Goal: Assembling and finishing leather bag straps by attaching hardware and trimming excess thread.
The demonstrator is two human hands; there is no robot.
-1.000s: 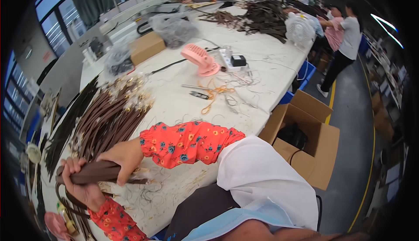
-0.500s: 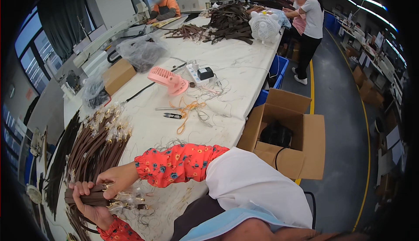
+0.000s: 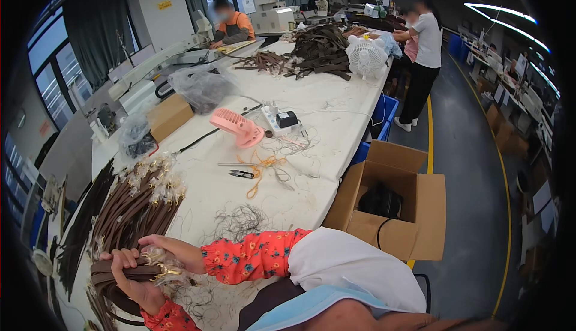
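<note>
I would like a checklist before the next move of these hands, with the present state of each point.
1. Left grip wrapped around the brown strap bundle: ok.
2. Right grip holding the plastic-wrapped ends: cannot tell.
3. Ends aligned: cannot tell, partly hidden.
4. Table beside the right sleeve free of loose threads: not ok, they lie tangled there.
5. Snips away from both grips: ok, beside the orange cord.

Yellow sign (image 3: 164, 5) on pillar (image 3: 153, 28), lettering unreadable
</note>
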